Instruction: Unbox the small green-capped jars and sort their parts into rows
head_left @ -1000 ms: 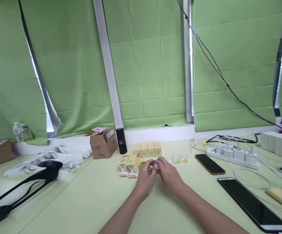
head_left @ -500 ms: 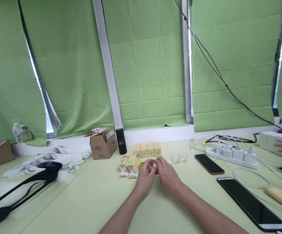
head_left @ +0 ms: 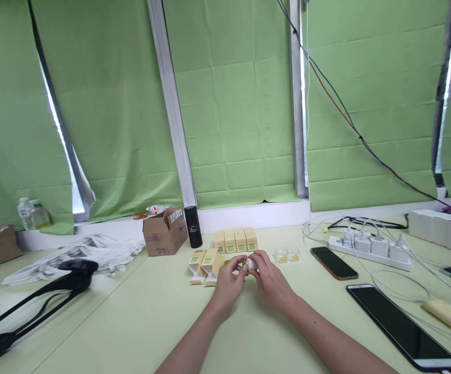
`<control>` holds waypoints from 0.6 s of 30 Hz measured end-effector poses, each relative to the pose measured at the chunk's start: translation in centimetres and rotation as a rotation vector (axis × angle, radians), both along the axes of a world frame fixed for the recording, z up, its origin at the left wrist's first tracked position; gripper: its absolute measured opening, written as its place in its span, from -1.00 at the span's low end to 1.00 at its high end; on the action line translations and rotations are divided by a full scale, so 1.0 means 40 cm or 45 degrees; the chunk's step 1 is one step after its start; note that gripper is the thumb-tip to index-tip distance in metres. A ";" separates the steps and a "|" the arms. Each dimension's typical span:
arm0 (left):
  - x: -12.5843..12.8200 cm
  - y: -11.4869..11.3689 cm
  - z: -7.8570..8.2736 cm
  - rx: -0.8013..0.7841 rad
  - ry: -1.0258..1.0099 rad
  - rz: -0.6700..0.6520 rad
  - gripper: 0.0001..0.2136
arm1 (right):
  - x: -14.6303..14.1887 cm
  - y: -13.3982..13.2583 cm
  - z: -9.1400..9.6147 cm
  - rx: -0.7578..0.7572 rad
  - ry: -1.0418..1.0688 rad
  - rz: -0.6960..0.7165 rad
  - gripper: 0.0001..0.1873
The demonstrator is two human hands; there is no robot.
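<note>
Between both hands, above the table, is a small white rounded object (head_left: 251, 264) with a yellowish edge on its left side. The fingers of my left hand (head_left: 228, 280) pinch that edge. My right hand (head_left: 269, 275) grips the white part from the right. Fingers cover much of the object, so its exact kind does not show. Just left of my hands stand two opened cream cartons (head_left: 211, 263) with green labels. Behind them is a row of several closed small cartons (head_left: 235, 240). Two clear small containers (head_left: 287, 254) with yellow in them sit to the right.
A brown cardboard box (head_left: 166, 232) and a black cylinder (head_left: 193, 227) stand at the back. Phones (head_left: 400, 327), a white power strip (head_left: 371, 249) and loose cables lie on the right. On the left are white bundled cords (head_left: 81, 254) and a black strap-like frame (head_left: 50, 291).
My fingers have shifted slightly apart around the white object, and more of it shows. Another person's hand at the far right edge has gone out of view.
</note>
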State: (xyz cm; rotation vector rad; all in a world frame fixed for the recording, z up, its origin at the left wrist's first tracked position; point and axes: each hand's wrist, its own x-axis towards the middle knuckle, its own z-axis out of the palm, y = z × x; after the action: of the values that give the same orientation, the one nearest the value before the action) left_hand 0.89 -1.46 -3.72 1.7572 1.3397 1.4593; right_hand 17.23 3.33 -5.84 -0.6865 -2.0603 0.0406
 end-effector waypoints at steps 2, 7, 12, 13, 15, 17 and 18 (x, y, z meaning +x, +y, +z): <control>-0.011 -0.006 -0.001 0.056 0.163 0.058 -0.62 | 0.007 -0.002 0.000 -0.021 0.033 0.006 -0.69; -0.013 -0.003 -0.003 0.116 0.214 0.113 -0.61 | 0.004 0.003 -0.003 -0.108 0.200 0.102 -0.72; 0.000 0.011 -0.007 0.080 0.141 0.139 -0.66 | -0.009 0.017 -0.014 -0.277 0.365 0.197 -0.78; 0.002 0.012 -0.007 0.081 0.128 0.142 -0.66 | -0.011 0.018 -0.016 -0.300 0.389 0.200 -0.79; 0.006 0.012 -0.008 0.082 0.102 0.146 -0.65 | -0.015 0.019 -0.020 -0.332 0.424 0.202 -0.78; 0.009 0.011 -0.008 0.087 0.080 0.155 -0.64 | -0.018 0.018 -0.024 -0.353 0.458 0.200 -0.78; 0.011 0.011 -0.007 0.091 0.074 0.160 -0.65 | -0.020 0.018 -0.026 -0.366 0.475 0.203 -0.79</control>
State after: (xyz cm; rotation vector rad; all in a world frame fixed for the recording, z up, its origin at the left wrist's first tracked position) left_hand 1.31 -1.02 -4.00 1.8019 1.4680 1.5514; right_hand 16.42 4.03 -6.87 -0.6308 -1.7572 0.5259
